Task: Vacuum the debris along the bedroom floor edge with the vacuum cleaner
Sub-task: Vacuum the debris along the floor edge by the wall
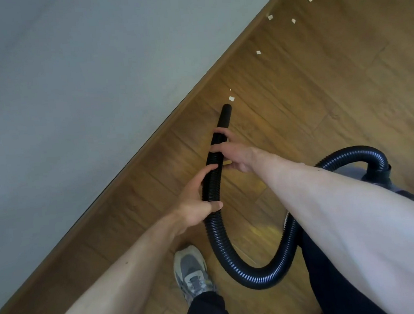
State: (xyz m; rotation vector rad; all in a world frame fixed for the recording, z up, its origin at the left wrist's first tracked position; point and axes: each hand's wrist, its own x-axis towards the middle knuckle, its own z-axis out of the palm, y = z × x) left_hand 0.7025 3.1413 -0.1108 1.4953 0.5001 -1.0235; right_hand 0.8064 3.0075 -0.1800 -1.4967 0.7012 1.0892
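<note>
Where skirting meets floor, the hose ends beside a scrap.

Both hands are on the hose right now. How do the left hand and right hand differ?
The right hand holds nearer the nozzle, where ribs meet smooth tube; the left hand grips farther back on the ribbed hose. The left hand comes from the wall side, the right hand from the room side. Both curl round the same black hose.
</note>
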